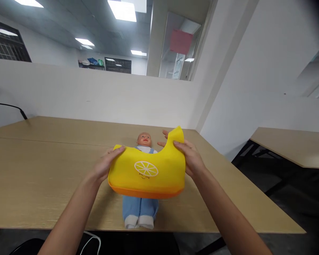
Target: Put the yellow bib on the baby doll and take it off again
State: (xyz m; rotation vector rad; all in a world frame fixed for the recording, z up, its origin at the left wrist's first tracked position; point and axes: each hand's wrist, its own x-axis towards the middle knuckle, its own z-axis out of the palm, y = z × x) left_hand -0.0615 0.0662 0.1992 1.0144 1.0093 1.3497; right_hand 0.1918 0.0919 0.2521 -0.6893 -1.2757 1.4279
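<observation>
View: head camera, right over the table (pixel 55 170).
Bib (pixel 164 166): up in the air now, spread between both hands above the doll (pixel 144 139), yellow front to the camera, orange band along the bottom; lemon slice (pixel 146 169) in white at the centre, small smile (pixel 143 177) below it.
Left hand (pixel 106 163): gripping the bib's upper left corner, thumb in front, fingers tucked behind.
Right hand (pixel 190 156): gripping just under the raised strap, thumb across the front, fingers behind; strap pointing upward.
Doll: face up on the table, head toward the far edge, feet right at the near edge; middle hidden by the bib, bit of white shirt (pixel 154 151) at the neckline, blue trousers (pixel 140 207) below. Touching the bib or not? Cannot tell.
Far left corner of the table: black cable (pixel 22 113) coming in.
Below the near edge: white cable (pixel 95 236), looping.
Off the right edge: second table (pixel 292 145), well apart.
Past the far edge: white wall (pixel 108 95), pink sheet (pixel 181 41) higher up.
</observation>
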